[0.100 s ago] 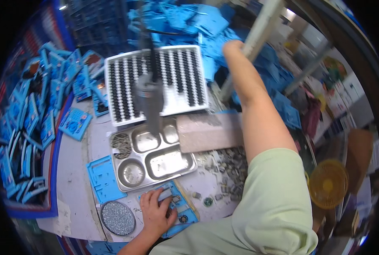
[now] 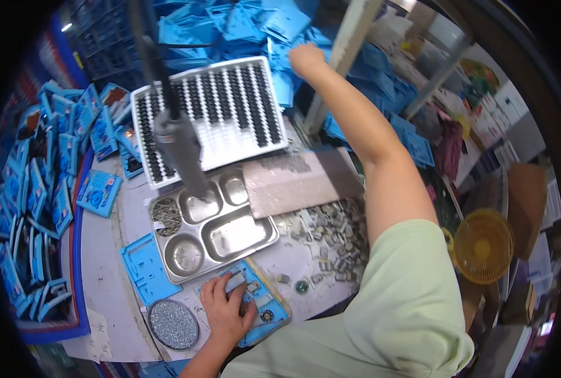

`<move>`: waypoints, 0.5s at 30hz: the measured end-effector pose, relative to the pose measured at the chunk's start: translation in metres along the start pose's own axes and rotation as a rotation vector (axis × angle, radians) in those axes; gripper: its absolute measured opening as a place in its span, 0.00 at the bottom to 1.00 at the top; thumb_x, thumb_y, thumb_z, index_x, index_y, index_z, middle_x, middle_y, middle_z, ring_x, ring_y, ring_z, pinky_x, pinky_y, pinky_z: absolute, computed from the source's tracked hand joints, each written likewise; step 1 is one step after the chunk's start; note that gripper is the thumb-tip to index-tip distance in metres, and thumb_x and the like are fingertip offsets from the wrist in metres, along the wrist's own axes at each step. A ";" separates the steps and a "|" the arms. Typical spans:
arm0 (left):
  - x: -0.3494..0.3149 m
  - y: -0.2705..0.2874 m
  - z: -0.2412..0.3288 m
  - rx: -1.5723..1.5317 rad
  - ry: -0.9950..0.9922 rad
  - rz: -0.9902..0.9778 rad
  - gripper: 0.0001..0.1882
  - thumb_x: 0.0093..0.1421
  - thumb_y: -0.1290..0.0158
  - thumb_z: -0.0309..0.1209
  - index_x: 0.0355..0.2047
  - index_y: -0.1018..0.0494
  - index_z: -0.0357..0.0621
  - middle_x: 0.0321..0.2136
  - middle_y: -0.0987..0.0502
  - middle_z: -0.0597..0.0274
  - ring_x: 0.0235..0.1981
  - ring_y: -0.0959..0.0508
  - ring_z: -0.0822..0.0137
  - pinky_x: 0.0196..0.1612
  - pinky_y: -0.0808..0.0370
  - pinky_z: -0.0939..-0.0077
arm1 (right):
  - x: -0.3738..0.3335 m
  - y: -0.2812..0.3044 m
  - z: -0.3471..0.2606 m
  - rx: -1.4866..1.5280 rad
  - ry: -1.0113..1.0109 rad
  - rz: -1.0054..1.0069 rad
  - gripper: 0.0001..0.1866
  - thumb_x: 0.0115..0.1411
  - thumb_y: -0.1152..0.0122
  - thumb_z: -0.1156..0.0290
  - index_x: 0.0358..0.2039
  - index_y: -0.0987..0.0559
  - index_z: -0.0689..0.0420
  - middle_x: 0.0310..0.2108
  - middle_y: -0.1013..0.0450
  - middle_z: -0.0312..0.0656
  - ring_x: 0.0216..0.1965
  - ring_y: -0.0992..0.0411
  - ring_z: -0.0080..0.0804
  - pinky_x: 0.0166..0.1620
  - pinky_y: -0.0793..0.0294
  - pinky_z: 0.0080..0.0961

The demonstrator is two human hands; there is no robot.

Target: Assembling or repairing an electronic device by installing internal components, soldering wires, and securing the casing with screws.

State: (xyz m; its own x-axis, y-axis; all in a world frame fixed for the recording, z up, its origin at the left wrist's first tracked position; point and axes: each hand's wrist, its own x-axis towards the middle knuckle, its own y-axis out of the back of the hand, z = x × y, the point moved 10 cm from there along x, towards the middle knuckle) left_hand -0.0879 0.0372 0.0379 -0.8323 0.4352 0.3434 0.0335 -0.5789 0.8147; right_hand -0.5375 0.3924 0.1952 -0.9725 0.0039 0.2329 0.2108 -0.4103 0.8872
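Observation:
My left hand lies over a blue plastic casing at the table's front, fingers curved on it beside a small grey block. A round dark part sits in this casing. At far reach, my right hand is at a heap of blue plastic casings; its fingertips are hard to make out. Left of my left hand are a round dish of silvery granules and another blue casing. Beyond them stands a steel compartment tray with small metal pieces in one round compartment.
A grey powered screwdriver hangs blurred over the tray. Behind is a white rack with rows of black parts. A flat brownish box adjoins loose grey metal parts. Filled blue casings crowd a bin at left; a post rises beside my right arm.
The whole view has shifted, so the table's things appear farther left and slightly higher. My right hand has moved a little left against the heap. My left hand stays on the casing.

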 end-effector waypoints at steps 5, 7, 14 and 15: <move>-0.005 -0.003 0.006 0.011 0.039 0.007 0.23 0.47 0.38 0.31 0.46 0.22 0.43 0.59 0.31 0.43 0.59 0.35 0.37 0.63 0.39 0.43 | -0.160 0.104 0.042 0.622 0.237 0.439 0.14 0.59 0.38 0.58 0.41 0.14 0.51 0.34 0.17 0.44 0.36 0.19 0.46 0.41 0.20 0.41; -0.006 -0.004 0.006 0.013 0.036 -0.007 0.23 0.49 0.38 0.29 0.47 0.23 0.44 0.60 0.32 0.42 0.60 0.35 0.36 0.63 0.39 0.41 | -0.185 0.083 0.107 0.617 0.202 0.327 0.15 0.60 0.37 0.64 0.44 0.16 0.57 0.36 0.17 0.44 0.36 0.18 0.42 0.42 0.20 0.32; -0.004 -0.010 0.012 0.010 0.011 -0.019 0.22 0.50 0.39 0.30 0.48 0.23 0.44 0.61 0.32 0.43 0.62 0.37 0.37 0.64 0.40 0.42 | -0.244 -0.122 0.180 0.315 -0.054 -0.307 0.27 0.49 0.31 0.60 0.52 0.18 0.51 0.46 0.19 0.48 0.49 0.21 0.49 0.53 0.22 0.43; -0.004 -0.010 0.011 0.017 0.013 -0.021 0.22 0.50 0.39 0.30 0.48 0.23 0.44 0.61 0.32 0.42 0.62 0.37 0.37 0.64 0.40 0.42 | -0.231 -0.116 0.170 0.392 -0.077 -0.216 0.29 0.51 0.32 0.58 0.56 0.21 0.51 0.46 0.19 0.49 0.50 0.22 0.50 0.54 0.23 0.42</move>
State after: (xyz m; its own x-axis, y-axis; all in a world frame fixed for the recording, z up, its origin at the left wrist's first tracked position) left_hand -0.0793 0.0488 0.0333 -0.8399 0.4379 0.3206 0.0257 -0.5581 0.8294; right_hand -0.3205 0.5935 0.1065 -0.9913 0.1250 0.0415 0.0398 -0.0164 0.9991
